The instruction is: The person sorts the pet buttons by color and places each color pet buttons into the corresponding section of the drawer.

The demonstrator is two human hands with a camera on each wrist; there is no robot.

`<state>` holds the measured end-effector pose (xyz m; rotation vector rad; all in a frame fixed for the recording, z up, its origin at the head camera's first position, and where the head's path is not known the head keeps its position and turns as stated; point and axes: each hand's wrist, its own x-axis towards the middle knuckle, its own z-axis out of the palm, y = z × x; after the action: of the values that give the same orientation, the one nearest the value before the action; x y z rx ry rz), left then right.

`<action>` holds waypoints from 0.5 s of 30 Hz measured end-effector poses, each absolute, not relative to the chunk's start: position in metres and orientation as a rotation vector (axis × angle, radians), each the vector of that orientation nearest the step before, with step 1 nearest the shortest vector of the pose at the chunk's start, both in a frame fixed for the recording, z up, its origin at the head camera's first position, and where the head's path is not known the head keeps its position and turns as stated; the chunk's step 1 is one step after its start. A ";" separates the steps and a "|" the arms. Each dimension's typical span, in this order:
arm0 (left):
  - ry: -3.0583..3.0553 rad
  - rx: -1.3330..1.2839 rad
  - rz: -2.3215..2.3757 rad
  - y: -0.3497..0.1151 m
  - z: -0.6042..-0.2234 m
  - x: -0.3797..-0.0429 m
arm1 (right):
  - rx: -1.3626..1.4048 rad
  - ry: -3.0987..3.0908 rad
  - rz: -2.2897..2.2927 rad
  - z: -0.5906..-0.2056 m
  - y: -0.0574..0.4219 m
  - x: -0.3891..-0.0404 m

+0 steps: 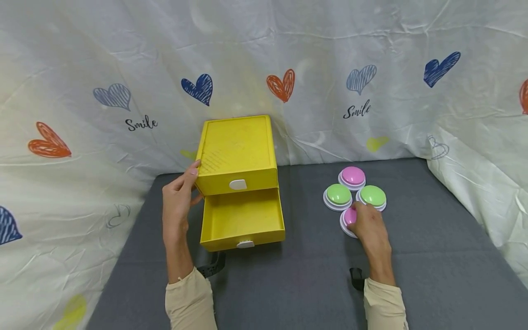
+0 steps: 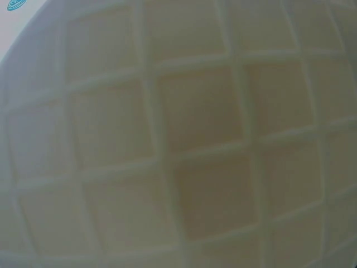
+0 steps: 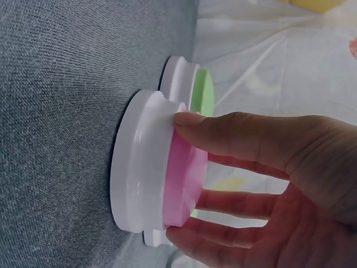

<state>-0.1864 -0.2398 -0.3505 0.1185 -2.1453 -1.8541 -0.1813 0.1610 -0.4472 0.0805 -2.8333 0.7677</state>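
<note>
A yellow two-drawer box stands left of centre in the head view, with its lower drawer pulled out and its upper one closed. My left hand rests against the left side of the box near its front corner; part of the fingers is hidden. The left wrist view is filled by a gridded panel seen very close. My right hand pinches the nearest pink push button by its rim, thumb on one side and fingers on the other. Its white base appears to stand on the cloth.
Close behind that button are two green push buttons and another pink push button, all on white bases. A dark grey cloth covers the table. A white curtain with printed hearts hangs behind and at the sides.
</note>
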 end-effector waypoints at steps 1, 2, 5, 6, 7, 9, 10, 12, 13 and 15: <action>-2.145 0.119 -1.856 -0.240 -0.351 -0.187 | 0.076 -2.826 0.767 -0.448 0.161 -0.182; -2.144 0.119 -1.857 -0.240 -0.351 -0.187 | 0.070 -2.821 0.767 -0.448 0.161 -0.182; -2.141 0.115 -1.868 -0.240 -0.351 -0.187 | 0.047 -2.813 0.765 -0.447 0.160 -0.181; -2.144 0.114 -1.862 -0.240 -0.351 -0.187 | 0.042 -2.808 0.761 -0.447 0.160 -0.181; -2.140 0.114 -1.865 -0.239 -0.351 -0.187 | 0.043 -2.803 0.755 -0.446 0.160 -0.181; -2.138 0.114 -1.862 -0.239 -0.350 -0.187 | 0.060 -2.786 0.743 -0.443 0.159 -0.181; -2.140 0.114 -1.855 -0.239 -0.350 -0.187 | 0.073 -2.773 0.740 -0.441 0.158 -0.181; -2.143 0.115 -1.850 -0.239 -0.349 -0.186 | 0.099 -2.753 0.736 -0.437 0.156 -0.180; -2.140 0.117 -1.854 -0.239 -0.349 -0.186 | 0.112 -2.748 0.733 -0.434 0.155 -0.179; -2.142 0.121 -1.847 -0.240 -0.349 -0.185 | 0.125 -2.746 0.745 -0.428 0.152 -0.177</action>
<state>-0.1855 -0.2395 -0.3493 0.1209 -2.1425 -1.8469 -0.1768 0.1525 -0.4279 0.1248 -2.7457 0.7450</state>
